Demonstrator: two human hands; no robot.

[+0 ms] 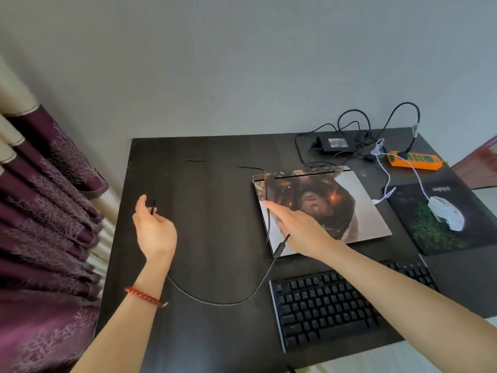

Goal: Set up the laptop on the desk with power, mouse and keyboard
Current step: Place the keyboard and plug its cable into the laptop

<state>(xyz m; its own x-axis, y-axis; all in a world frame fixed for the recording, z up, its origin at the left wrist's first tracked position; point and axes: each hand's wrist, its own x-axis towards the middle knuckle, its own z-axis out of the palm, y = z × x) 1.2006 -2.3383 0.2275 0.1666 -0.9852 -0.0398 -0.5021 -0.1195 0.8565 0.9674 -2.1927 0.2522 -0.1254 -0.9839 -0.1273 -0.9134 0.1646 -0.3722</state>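
A closed laptop (357, 208) with a picture on its lid lies on the dark desk (215, 224). My right hand (298, 227) rests flat on the lid's left side, fingers straight. A black plug (281, 247) pokes out just below that hand. From it a thin black cable (228, 303) loops across the desk towards my left wrist. My left hand (154, 230) hovers palm-up over the desk's left part and loosely pinches a black cable end (153, 207). A black keyboard (328, 305) sits in front of the laptop. The white mouse (446, 212) lies on a mouse pad (419, 238) at right.
A black power brick (334, 143) with tangled cables and an orange power strip (415, 159) lie at the back right. Another thin cable (215, 163) runs to the laptop's rear left corner. Purple curtains (48, 211) hang left of the desk, with a grey wall behind.
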